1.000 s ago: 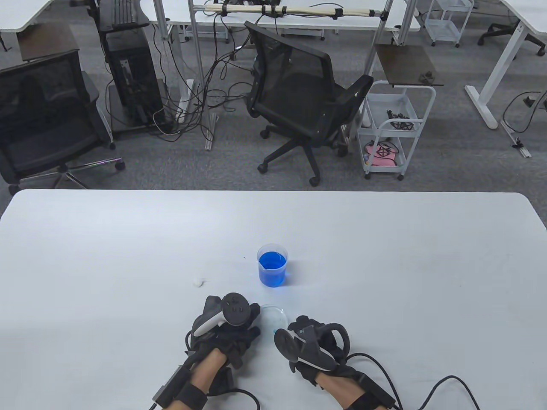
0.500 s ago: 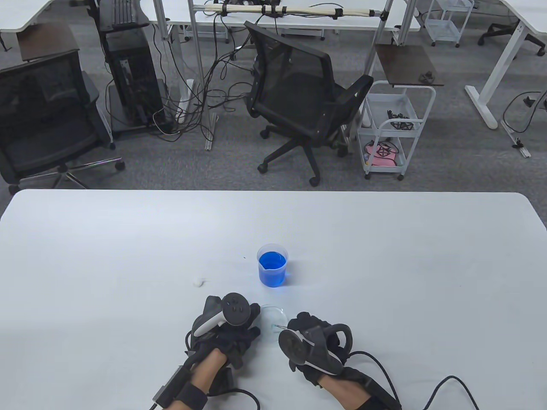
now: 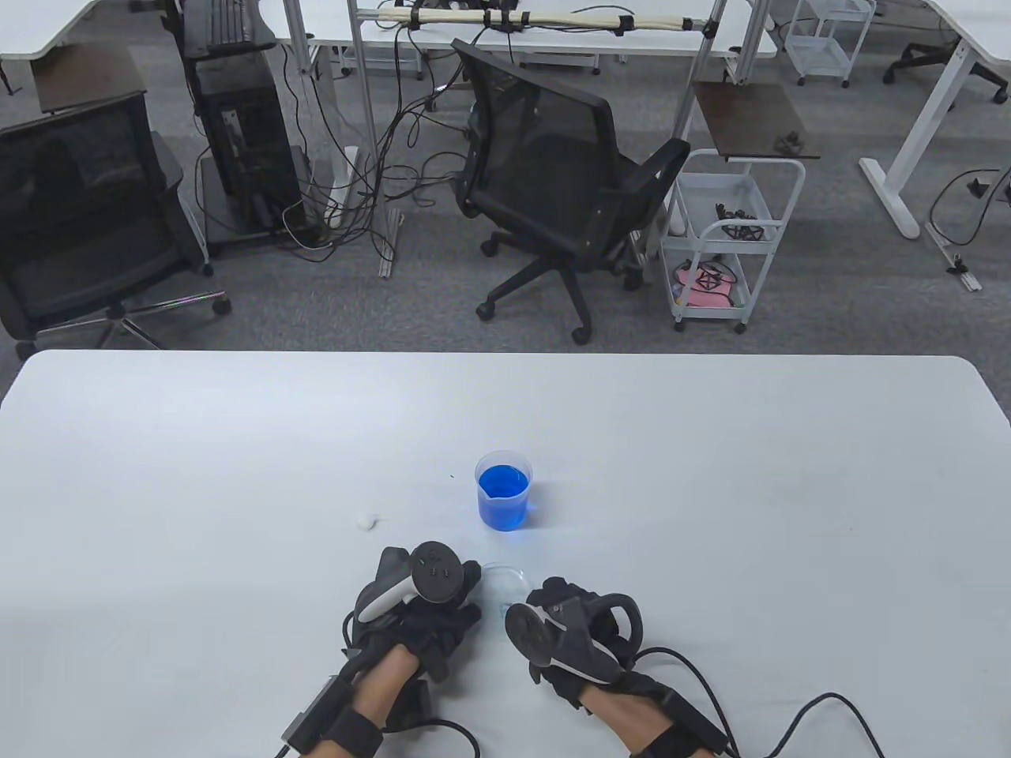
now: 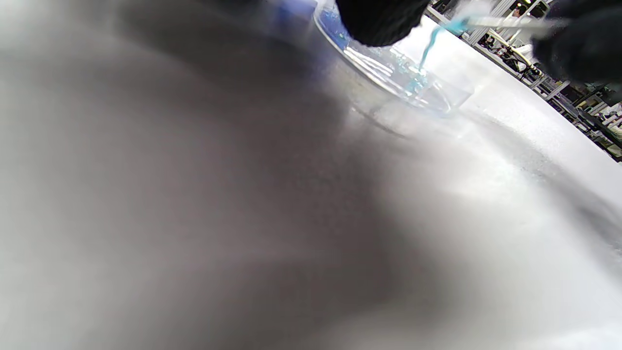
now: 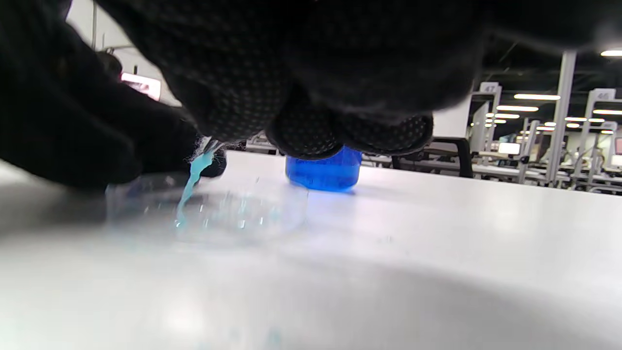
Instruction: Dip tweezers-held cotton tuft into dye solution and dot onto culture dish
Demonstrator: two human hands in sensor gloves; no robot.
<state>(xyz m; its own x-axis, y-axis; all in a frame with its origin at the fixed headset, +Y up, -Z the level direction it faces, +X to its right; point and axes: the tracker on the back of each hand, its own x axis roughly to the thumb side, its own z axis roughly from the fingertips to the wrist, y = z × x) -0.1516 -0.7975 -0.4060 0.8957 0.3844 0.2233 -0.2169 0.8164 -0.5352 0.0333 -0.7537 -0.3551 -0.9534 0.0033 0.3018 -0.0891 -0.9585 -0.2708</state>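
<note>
Tweezers [image 4: 505,21] blurred (grip hidden); culture dish [image 3: 505,583] half-covered.

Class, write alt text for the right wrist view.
A blue-stained cotton tuft hangs from the gloved right hand into a clear culture dish speckled with blue dots. A beaker of blue dye stands behind on the white table.

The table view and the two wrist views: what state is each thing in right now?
beaker: upright, holds blue dye.
culture dish: open, flat on the table, blue dots inside.
cotton tuft: dyed blue, tip down in the dish.
tweezers: pinched by the right hand.
left hand: at the dish's edge.
spare cotton: white, untouched.
</note>
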